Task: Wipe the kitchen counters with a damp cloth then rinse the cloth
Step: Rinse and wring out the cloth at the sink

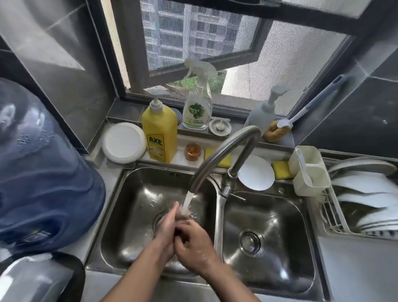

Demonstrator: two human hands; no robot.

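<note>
I see the left hand (167,224), fingers straight, pressed against the curled right hand (195,244) under the faucet (223,152) stream; I cannot tell whether either holds anything.

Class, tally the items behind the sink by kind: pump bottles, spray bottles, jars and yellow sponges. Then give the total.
Pump bottles: 2, yellow pump bottle and grey pump bottle
Spray bottles: 1, Dettol spray bottle
Jars: 1, small jar
Yellow sponges: 2, left sponge and right sponge
Total: 6
</note>
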